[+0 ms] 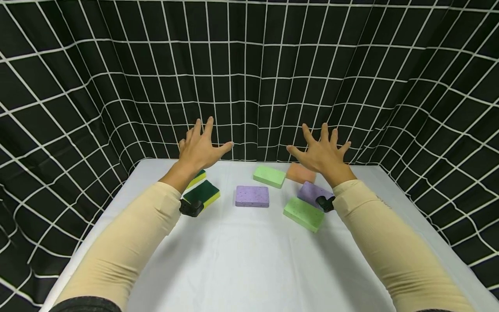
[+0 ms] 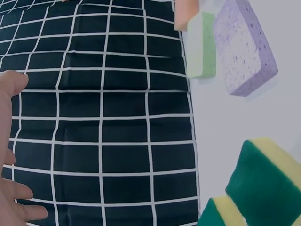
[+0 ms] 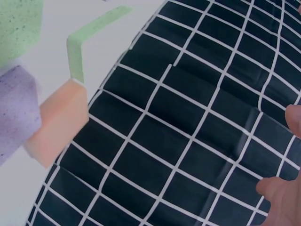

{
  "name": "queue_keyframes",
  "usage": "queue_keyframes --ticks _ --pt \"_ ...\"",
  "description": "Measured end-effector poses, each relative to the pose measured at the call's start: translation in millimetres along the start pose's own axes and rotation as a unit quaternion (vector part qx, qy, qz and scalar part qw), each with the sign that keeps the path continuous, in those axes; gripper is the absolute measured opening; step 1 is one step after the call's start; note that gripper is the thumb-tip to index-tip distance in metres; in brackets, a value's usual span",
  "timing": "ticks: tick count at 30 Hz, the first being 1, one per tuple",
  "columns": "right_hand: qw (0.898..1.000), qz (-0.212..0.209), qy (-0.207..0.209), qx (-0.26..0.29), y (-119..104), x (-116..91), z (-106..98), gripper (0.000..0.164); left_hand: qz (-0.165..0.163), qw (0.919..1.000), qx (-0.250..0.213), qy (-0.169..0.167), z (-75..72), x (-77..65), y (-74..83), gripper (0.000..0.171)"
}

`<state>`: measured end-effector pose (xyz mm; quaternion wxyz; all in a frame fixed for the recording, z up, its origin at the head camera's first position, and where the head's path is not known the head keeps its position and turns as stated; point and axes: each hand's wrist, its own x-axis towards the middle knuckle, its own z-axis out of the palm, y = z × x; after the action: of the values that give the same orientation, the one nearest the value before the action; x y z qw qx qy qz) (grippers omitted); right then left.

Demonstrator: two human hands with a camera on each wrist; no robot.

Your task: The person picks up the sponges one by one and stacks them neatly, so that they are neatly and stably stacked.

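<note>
Two bare hands over seven sponges on a white table [image 1: 238,268]. The left hand [image 1: 200,147] and the right hand [image 1: 323,151] are both released: fingers spread, thumbs turned inward, nothing grasped. Both wrist views show the visible fingers well apart from the sponges.

Nearer the person than the left fingers, partly behind the wrist, lie two green-and-yellow scouring sponges: a front scouring sponge [image 1: 202,193] and, just beside it, a back scouring sponge [image 1: 197,177], partly hidden. Between the two sets of fingers, and nearer the person, lie a middle purple sponge [image 1: 252,196] and, farther back, a far green sponge [image 1: 269,176]. Just below the right thumb in the head view is an orange sponge [image 1: 301,173]; nearer the person, by the right wrist, are a right purple sponge [image 1: 312,192] and a near green sponge [image 1: 304,214]. Whether these last three touch one another cannot be told.

As to progress, no sponge is in hand and no clear stack shows; the sponges lie loose at mixed angles, with both purple and green divided between middle and right. By judgement, the handling is at a pause, whether at its start or its close cannot be told.
</note>
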<state>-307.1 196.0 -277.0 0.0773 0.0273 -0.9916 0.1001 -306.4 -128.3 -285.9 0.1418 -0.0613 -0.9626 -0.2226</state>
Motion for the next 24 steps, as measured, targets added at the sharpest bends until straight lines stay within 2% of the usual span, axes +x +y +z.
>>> queue_keyframes --ticks 4,8,12,17,21,24 --pt "1.000 -0.002 0.002 0.006 -0.7 -0.6 0.8 0.098 0.013 0.9995 -0.022 0.019 4.1 -3.1 -0.2 0.102" --pt "1.000 -0.003 0.004 0.008 0.6 -0.9 2.1 0.097 0.050 0.9947 -0.072 0.055 13.5 -5.6 -2.0 0.098" --pt "1.000 -0.002 0.003 0.005 2.9 -0.8 3.4 0.095 0.082 0.9825 -0.147 0.080 26.8 -10.2 -3.7 0.092" --pt "1.000 -0.005 0.000 0.004 3.8 -0.6 5.4 0.097 0.096 0.9665 -0.220 0.091 42.3 -17.4 -6.3 0.088" --pt "1.000 -0.005 -0.004 0.003 4.1 -1.7 6.7 0.097 0.116 0.9525 -0.263 0.101 54.3 -22.3 -8.3 0.084" --pt "1.000 -0.003 -0.006 0.004 4.4 -2.6 6.8 0.097 0.122 0.9464 -0.280 0.105 64.1 -25.2 -8.6 0.082"
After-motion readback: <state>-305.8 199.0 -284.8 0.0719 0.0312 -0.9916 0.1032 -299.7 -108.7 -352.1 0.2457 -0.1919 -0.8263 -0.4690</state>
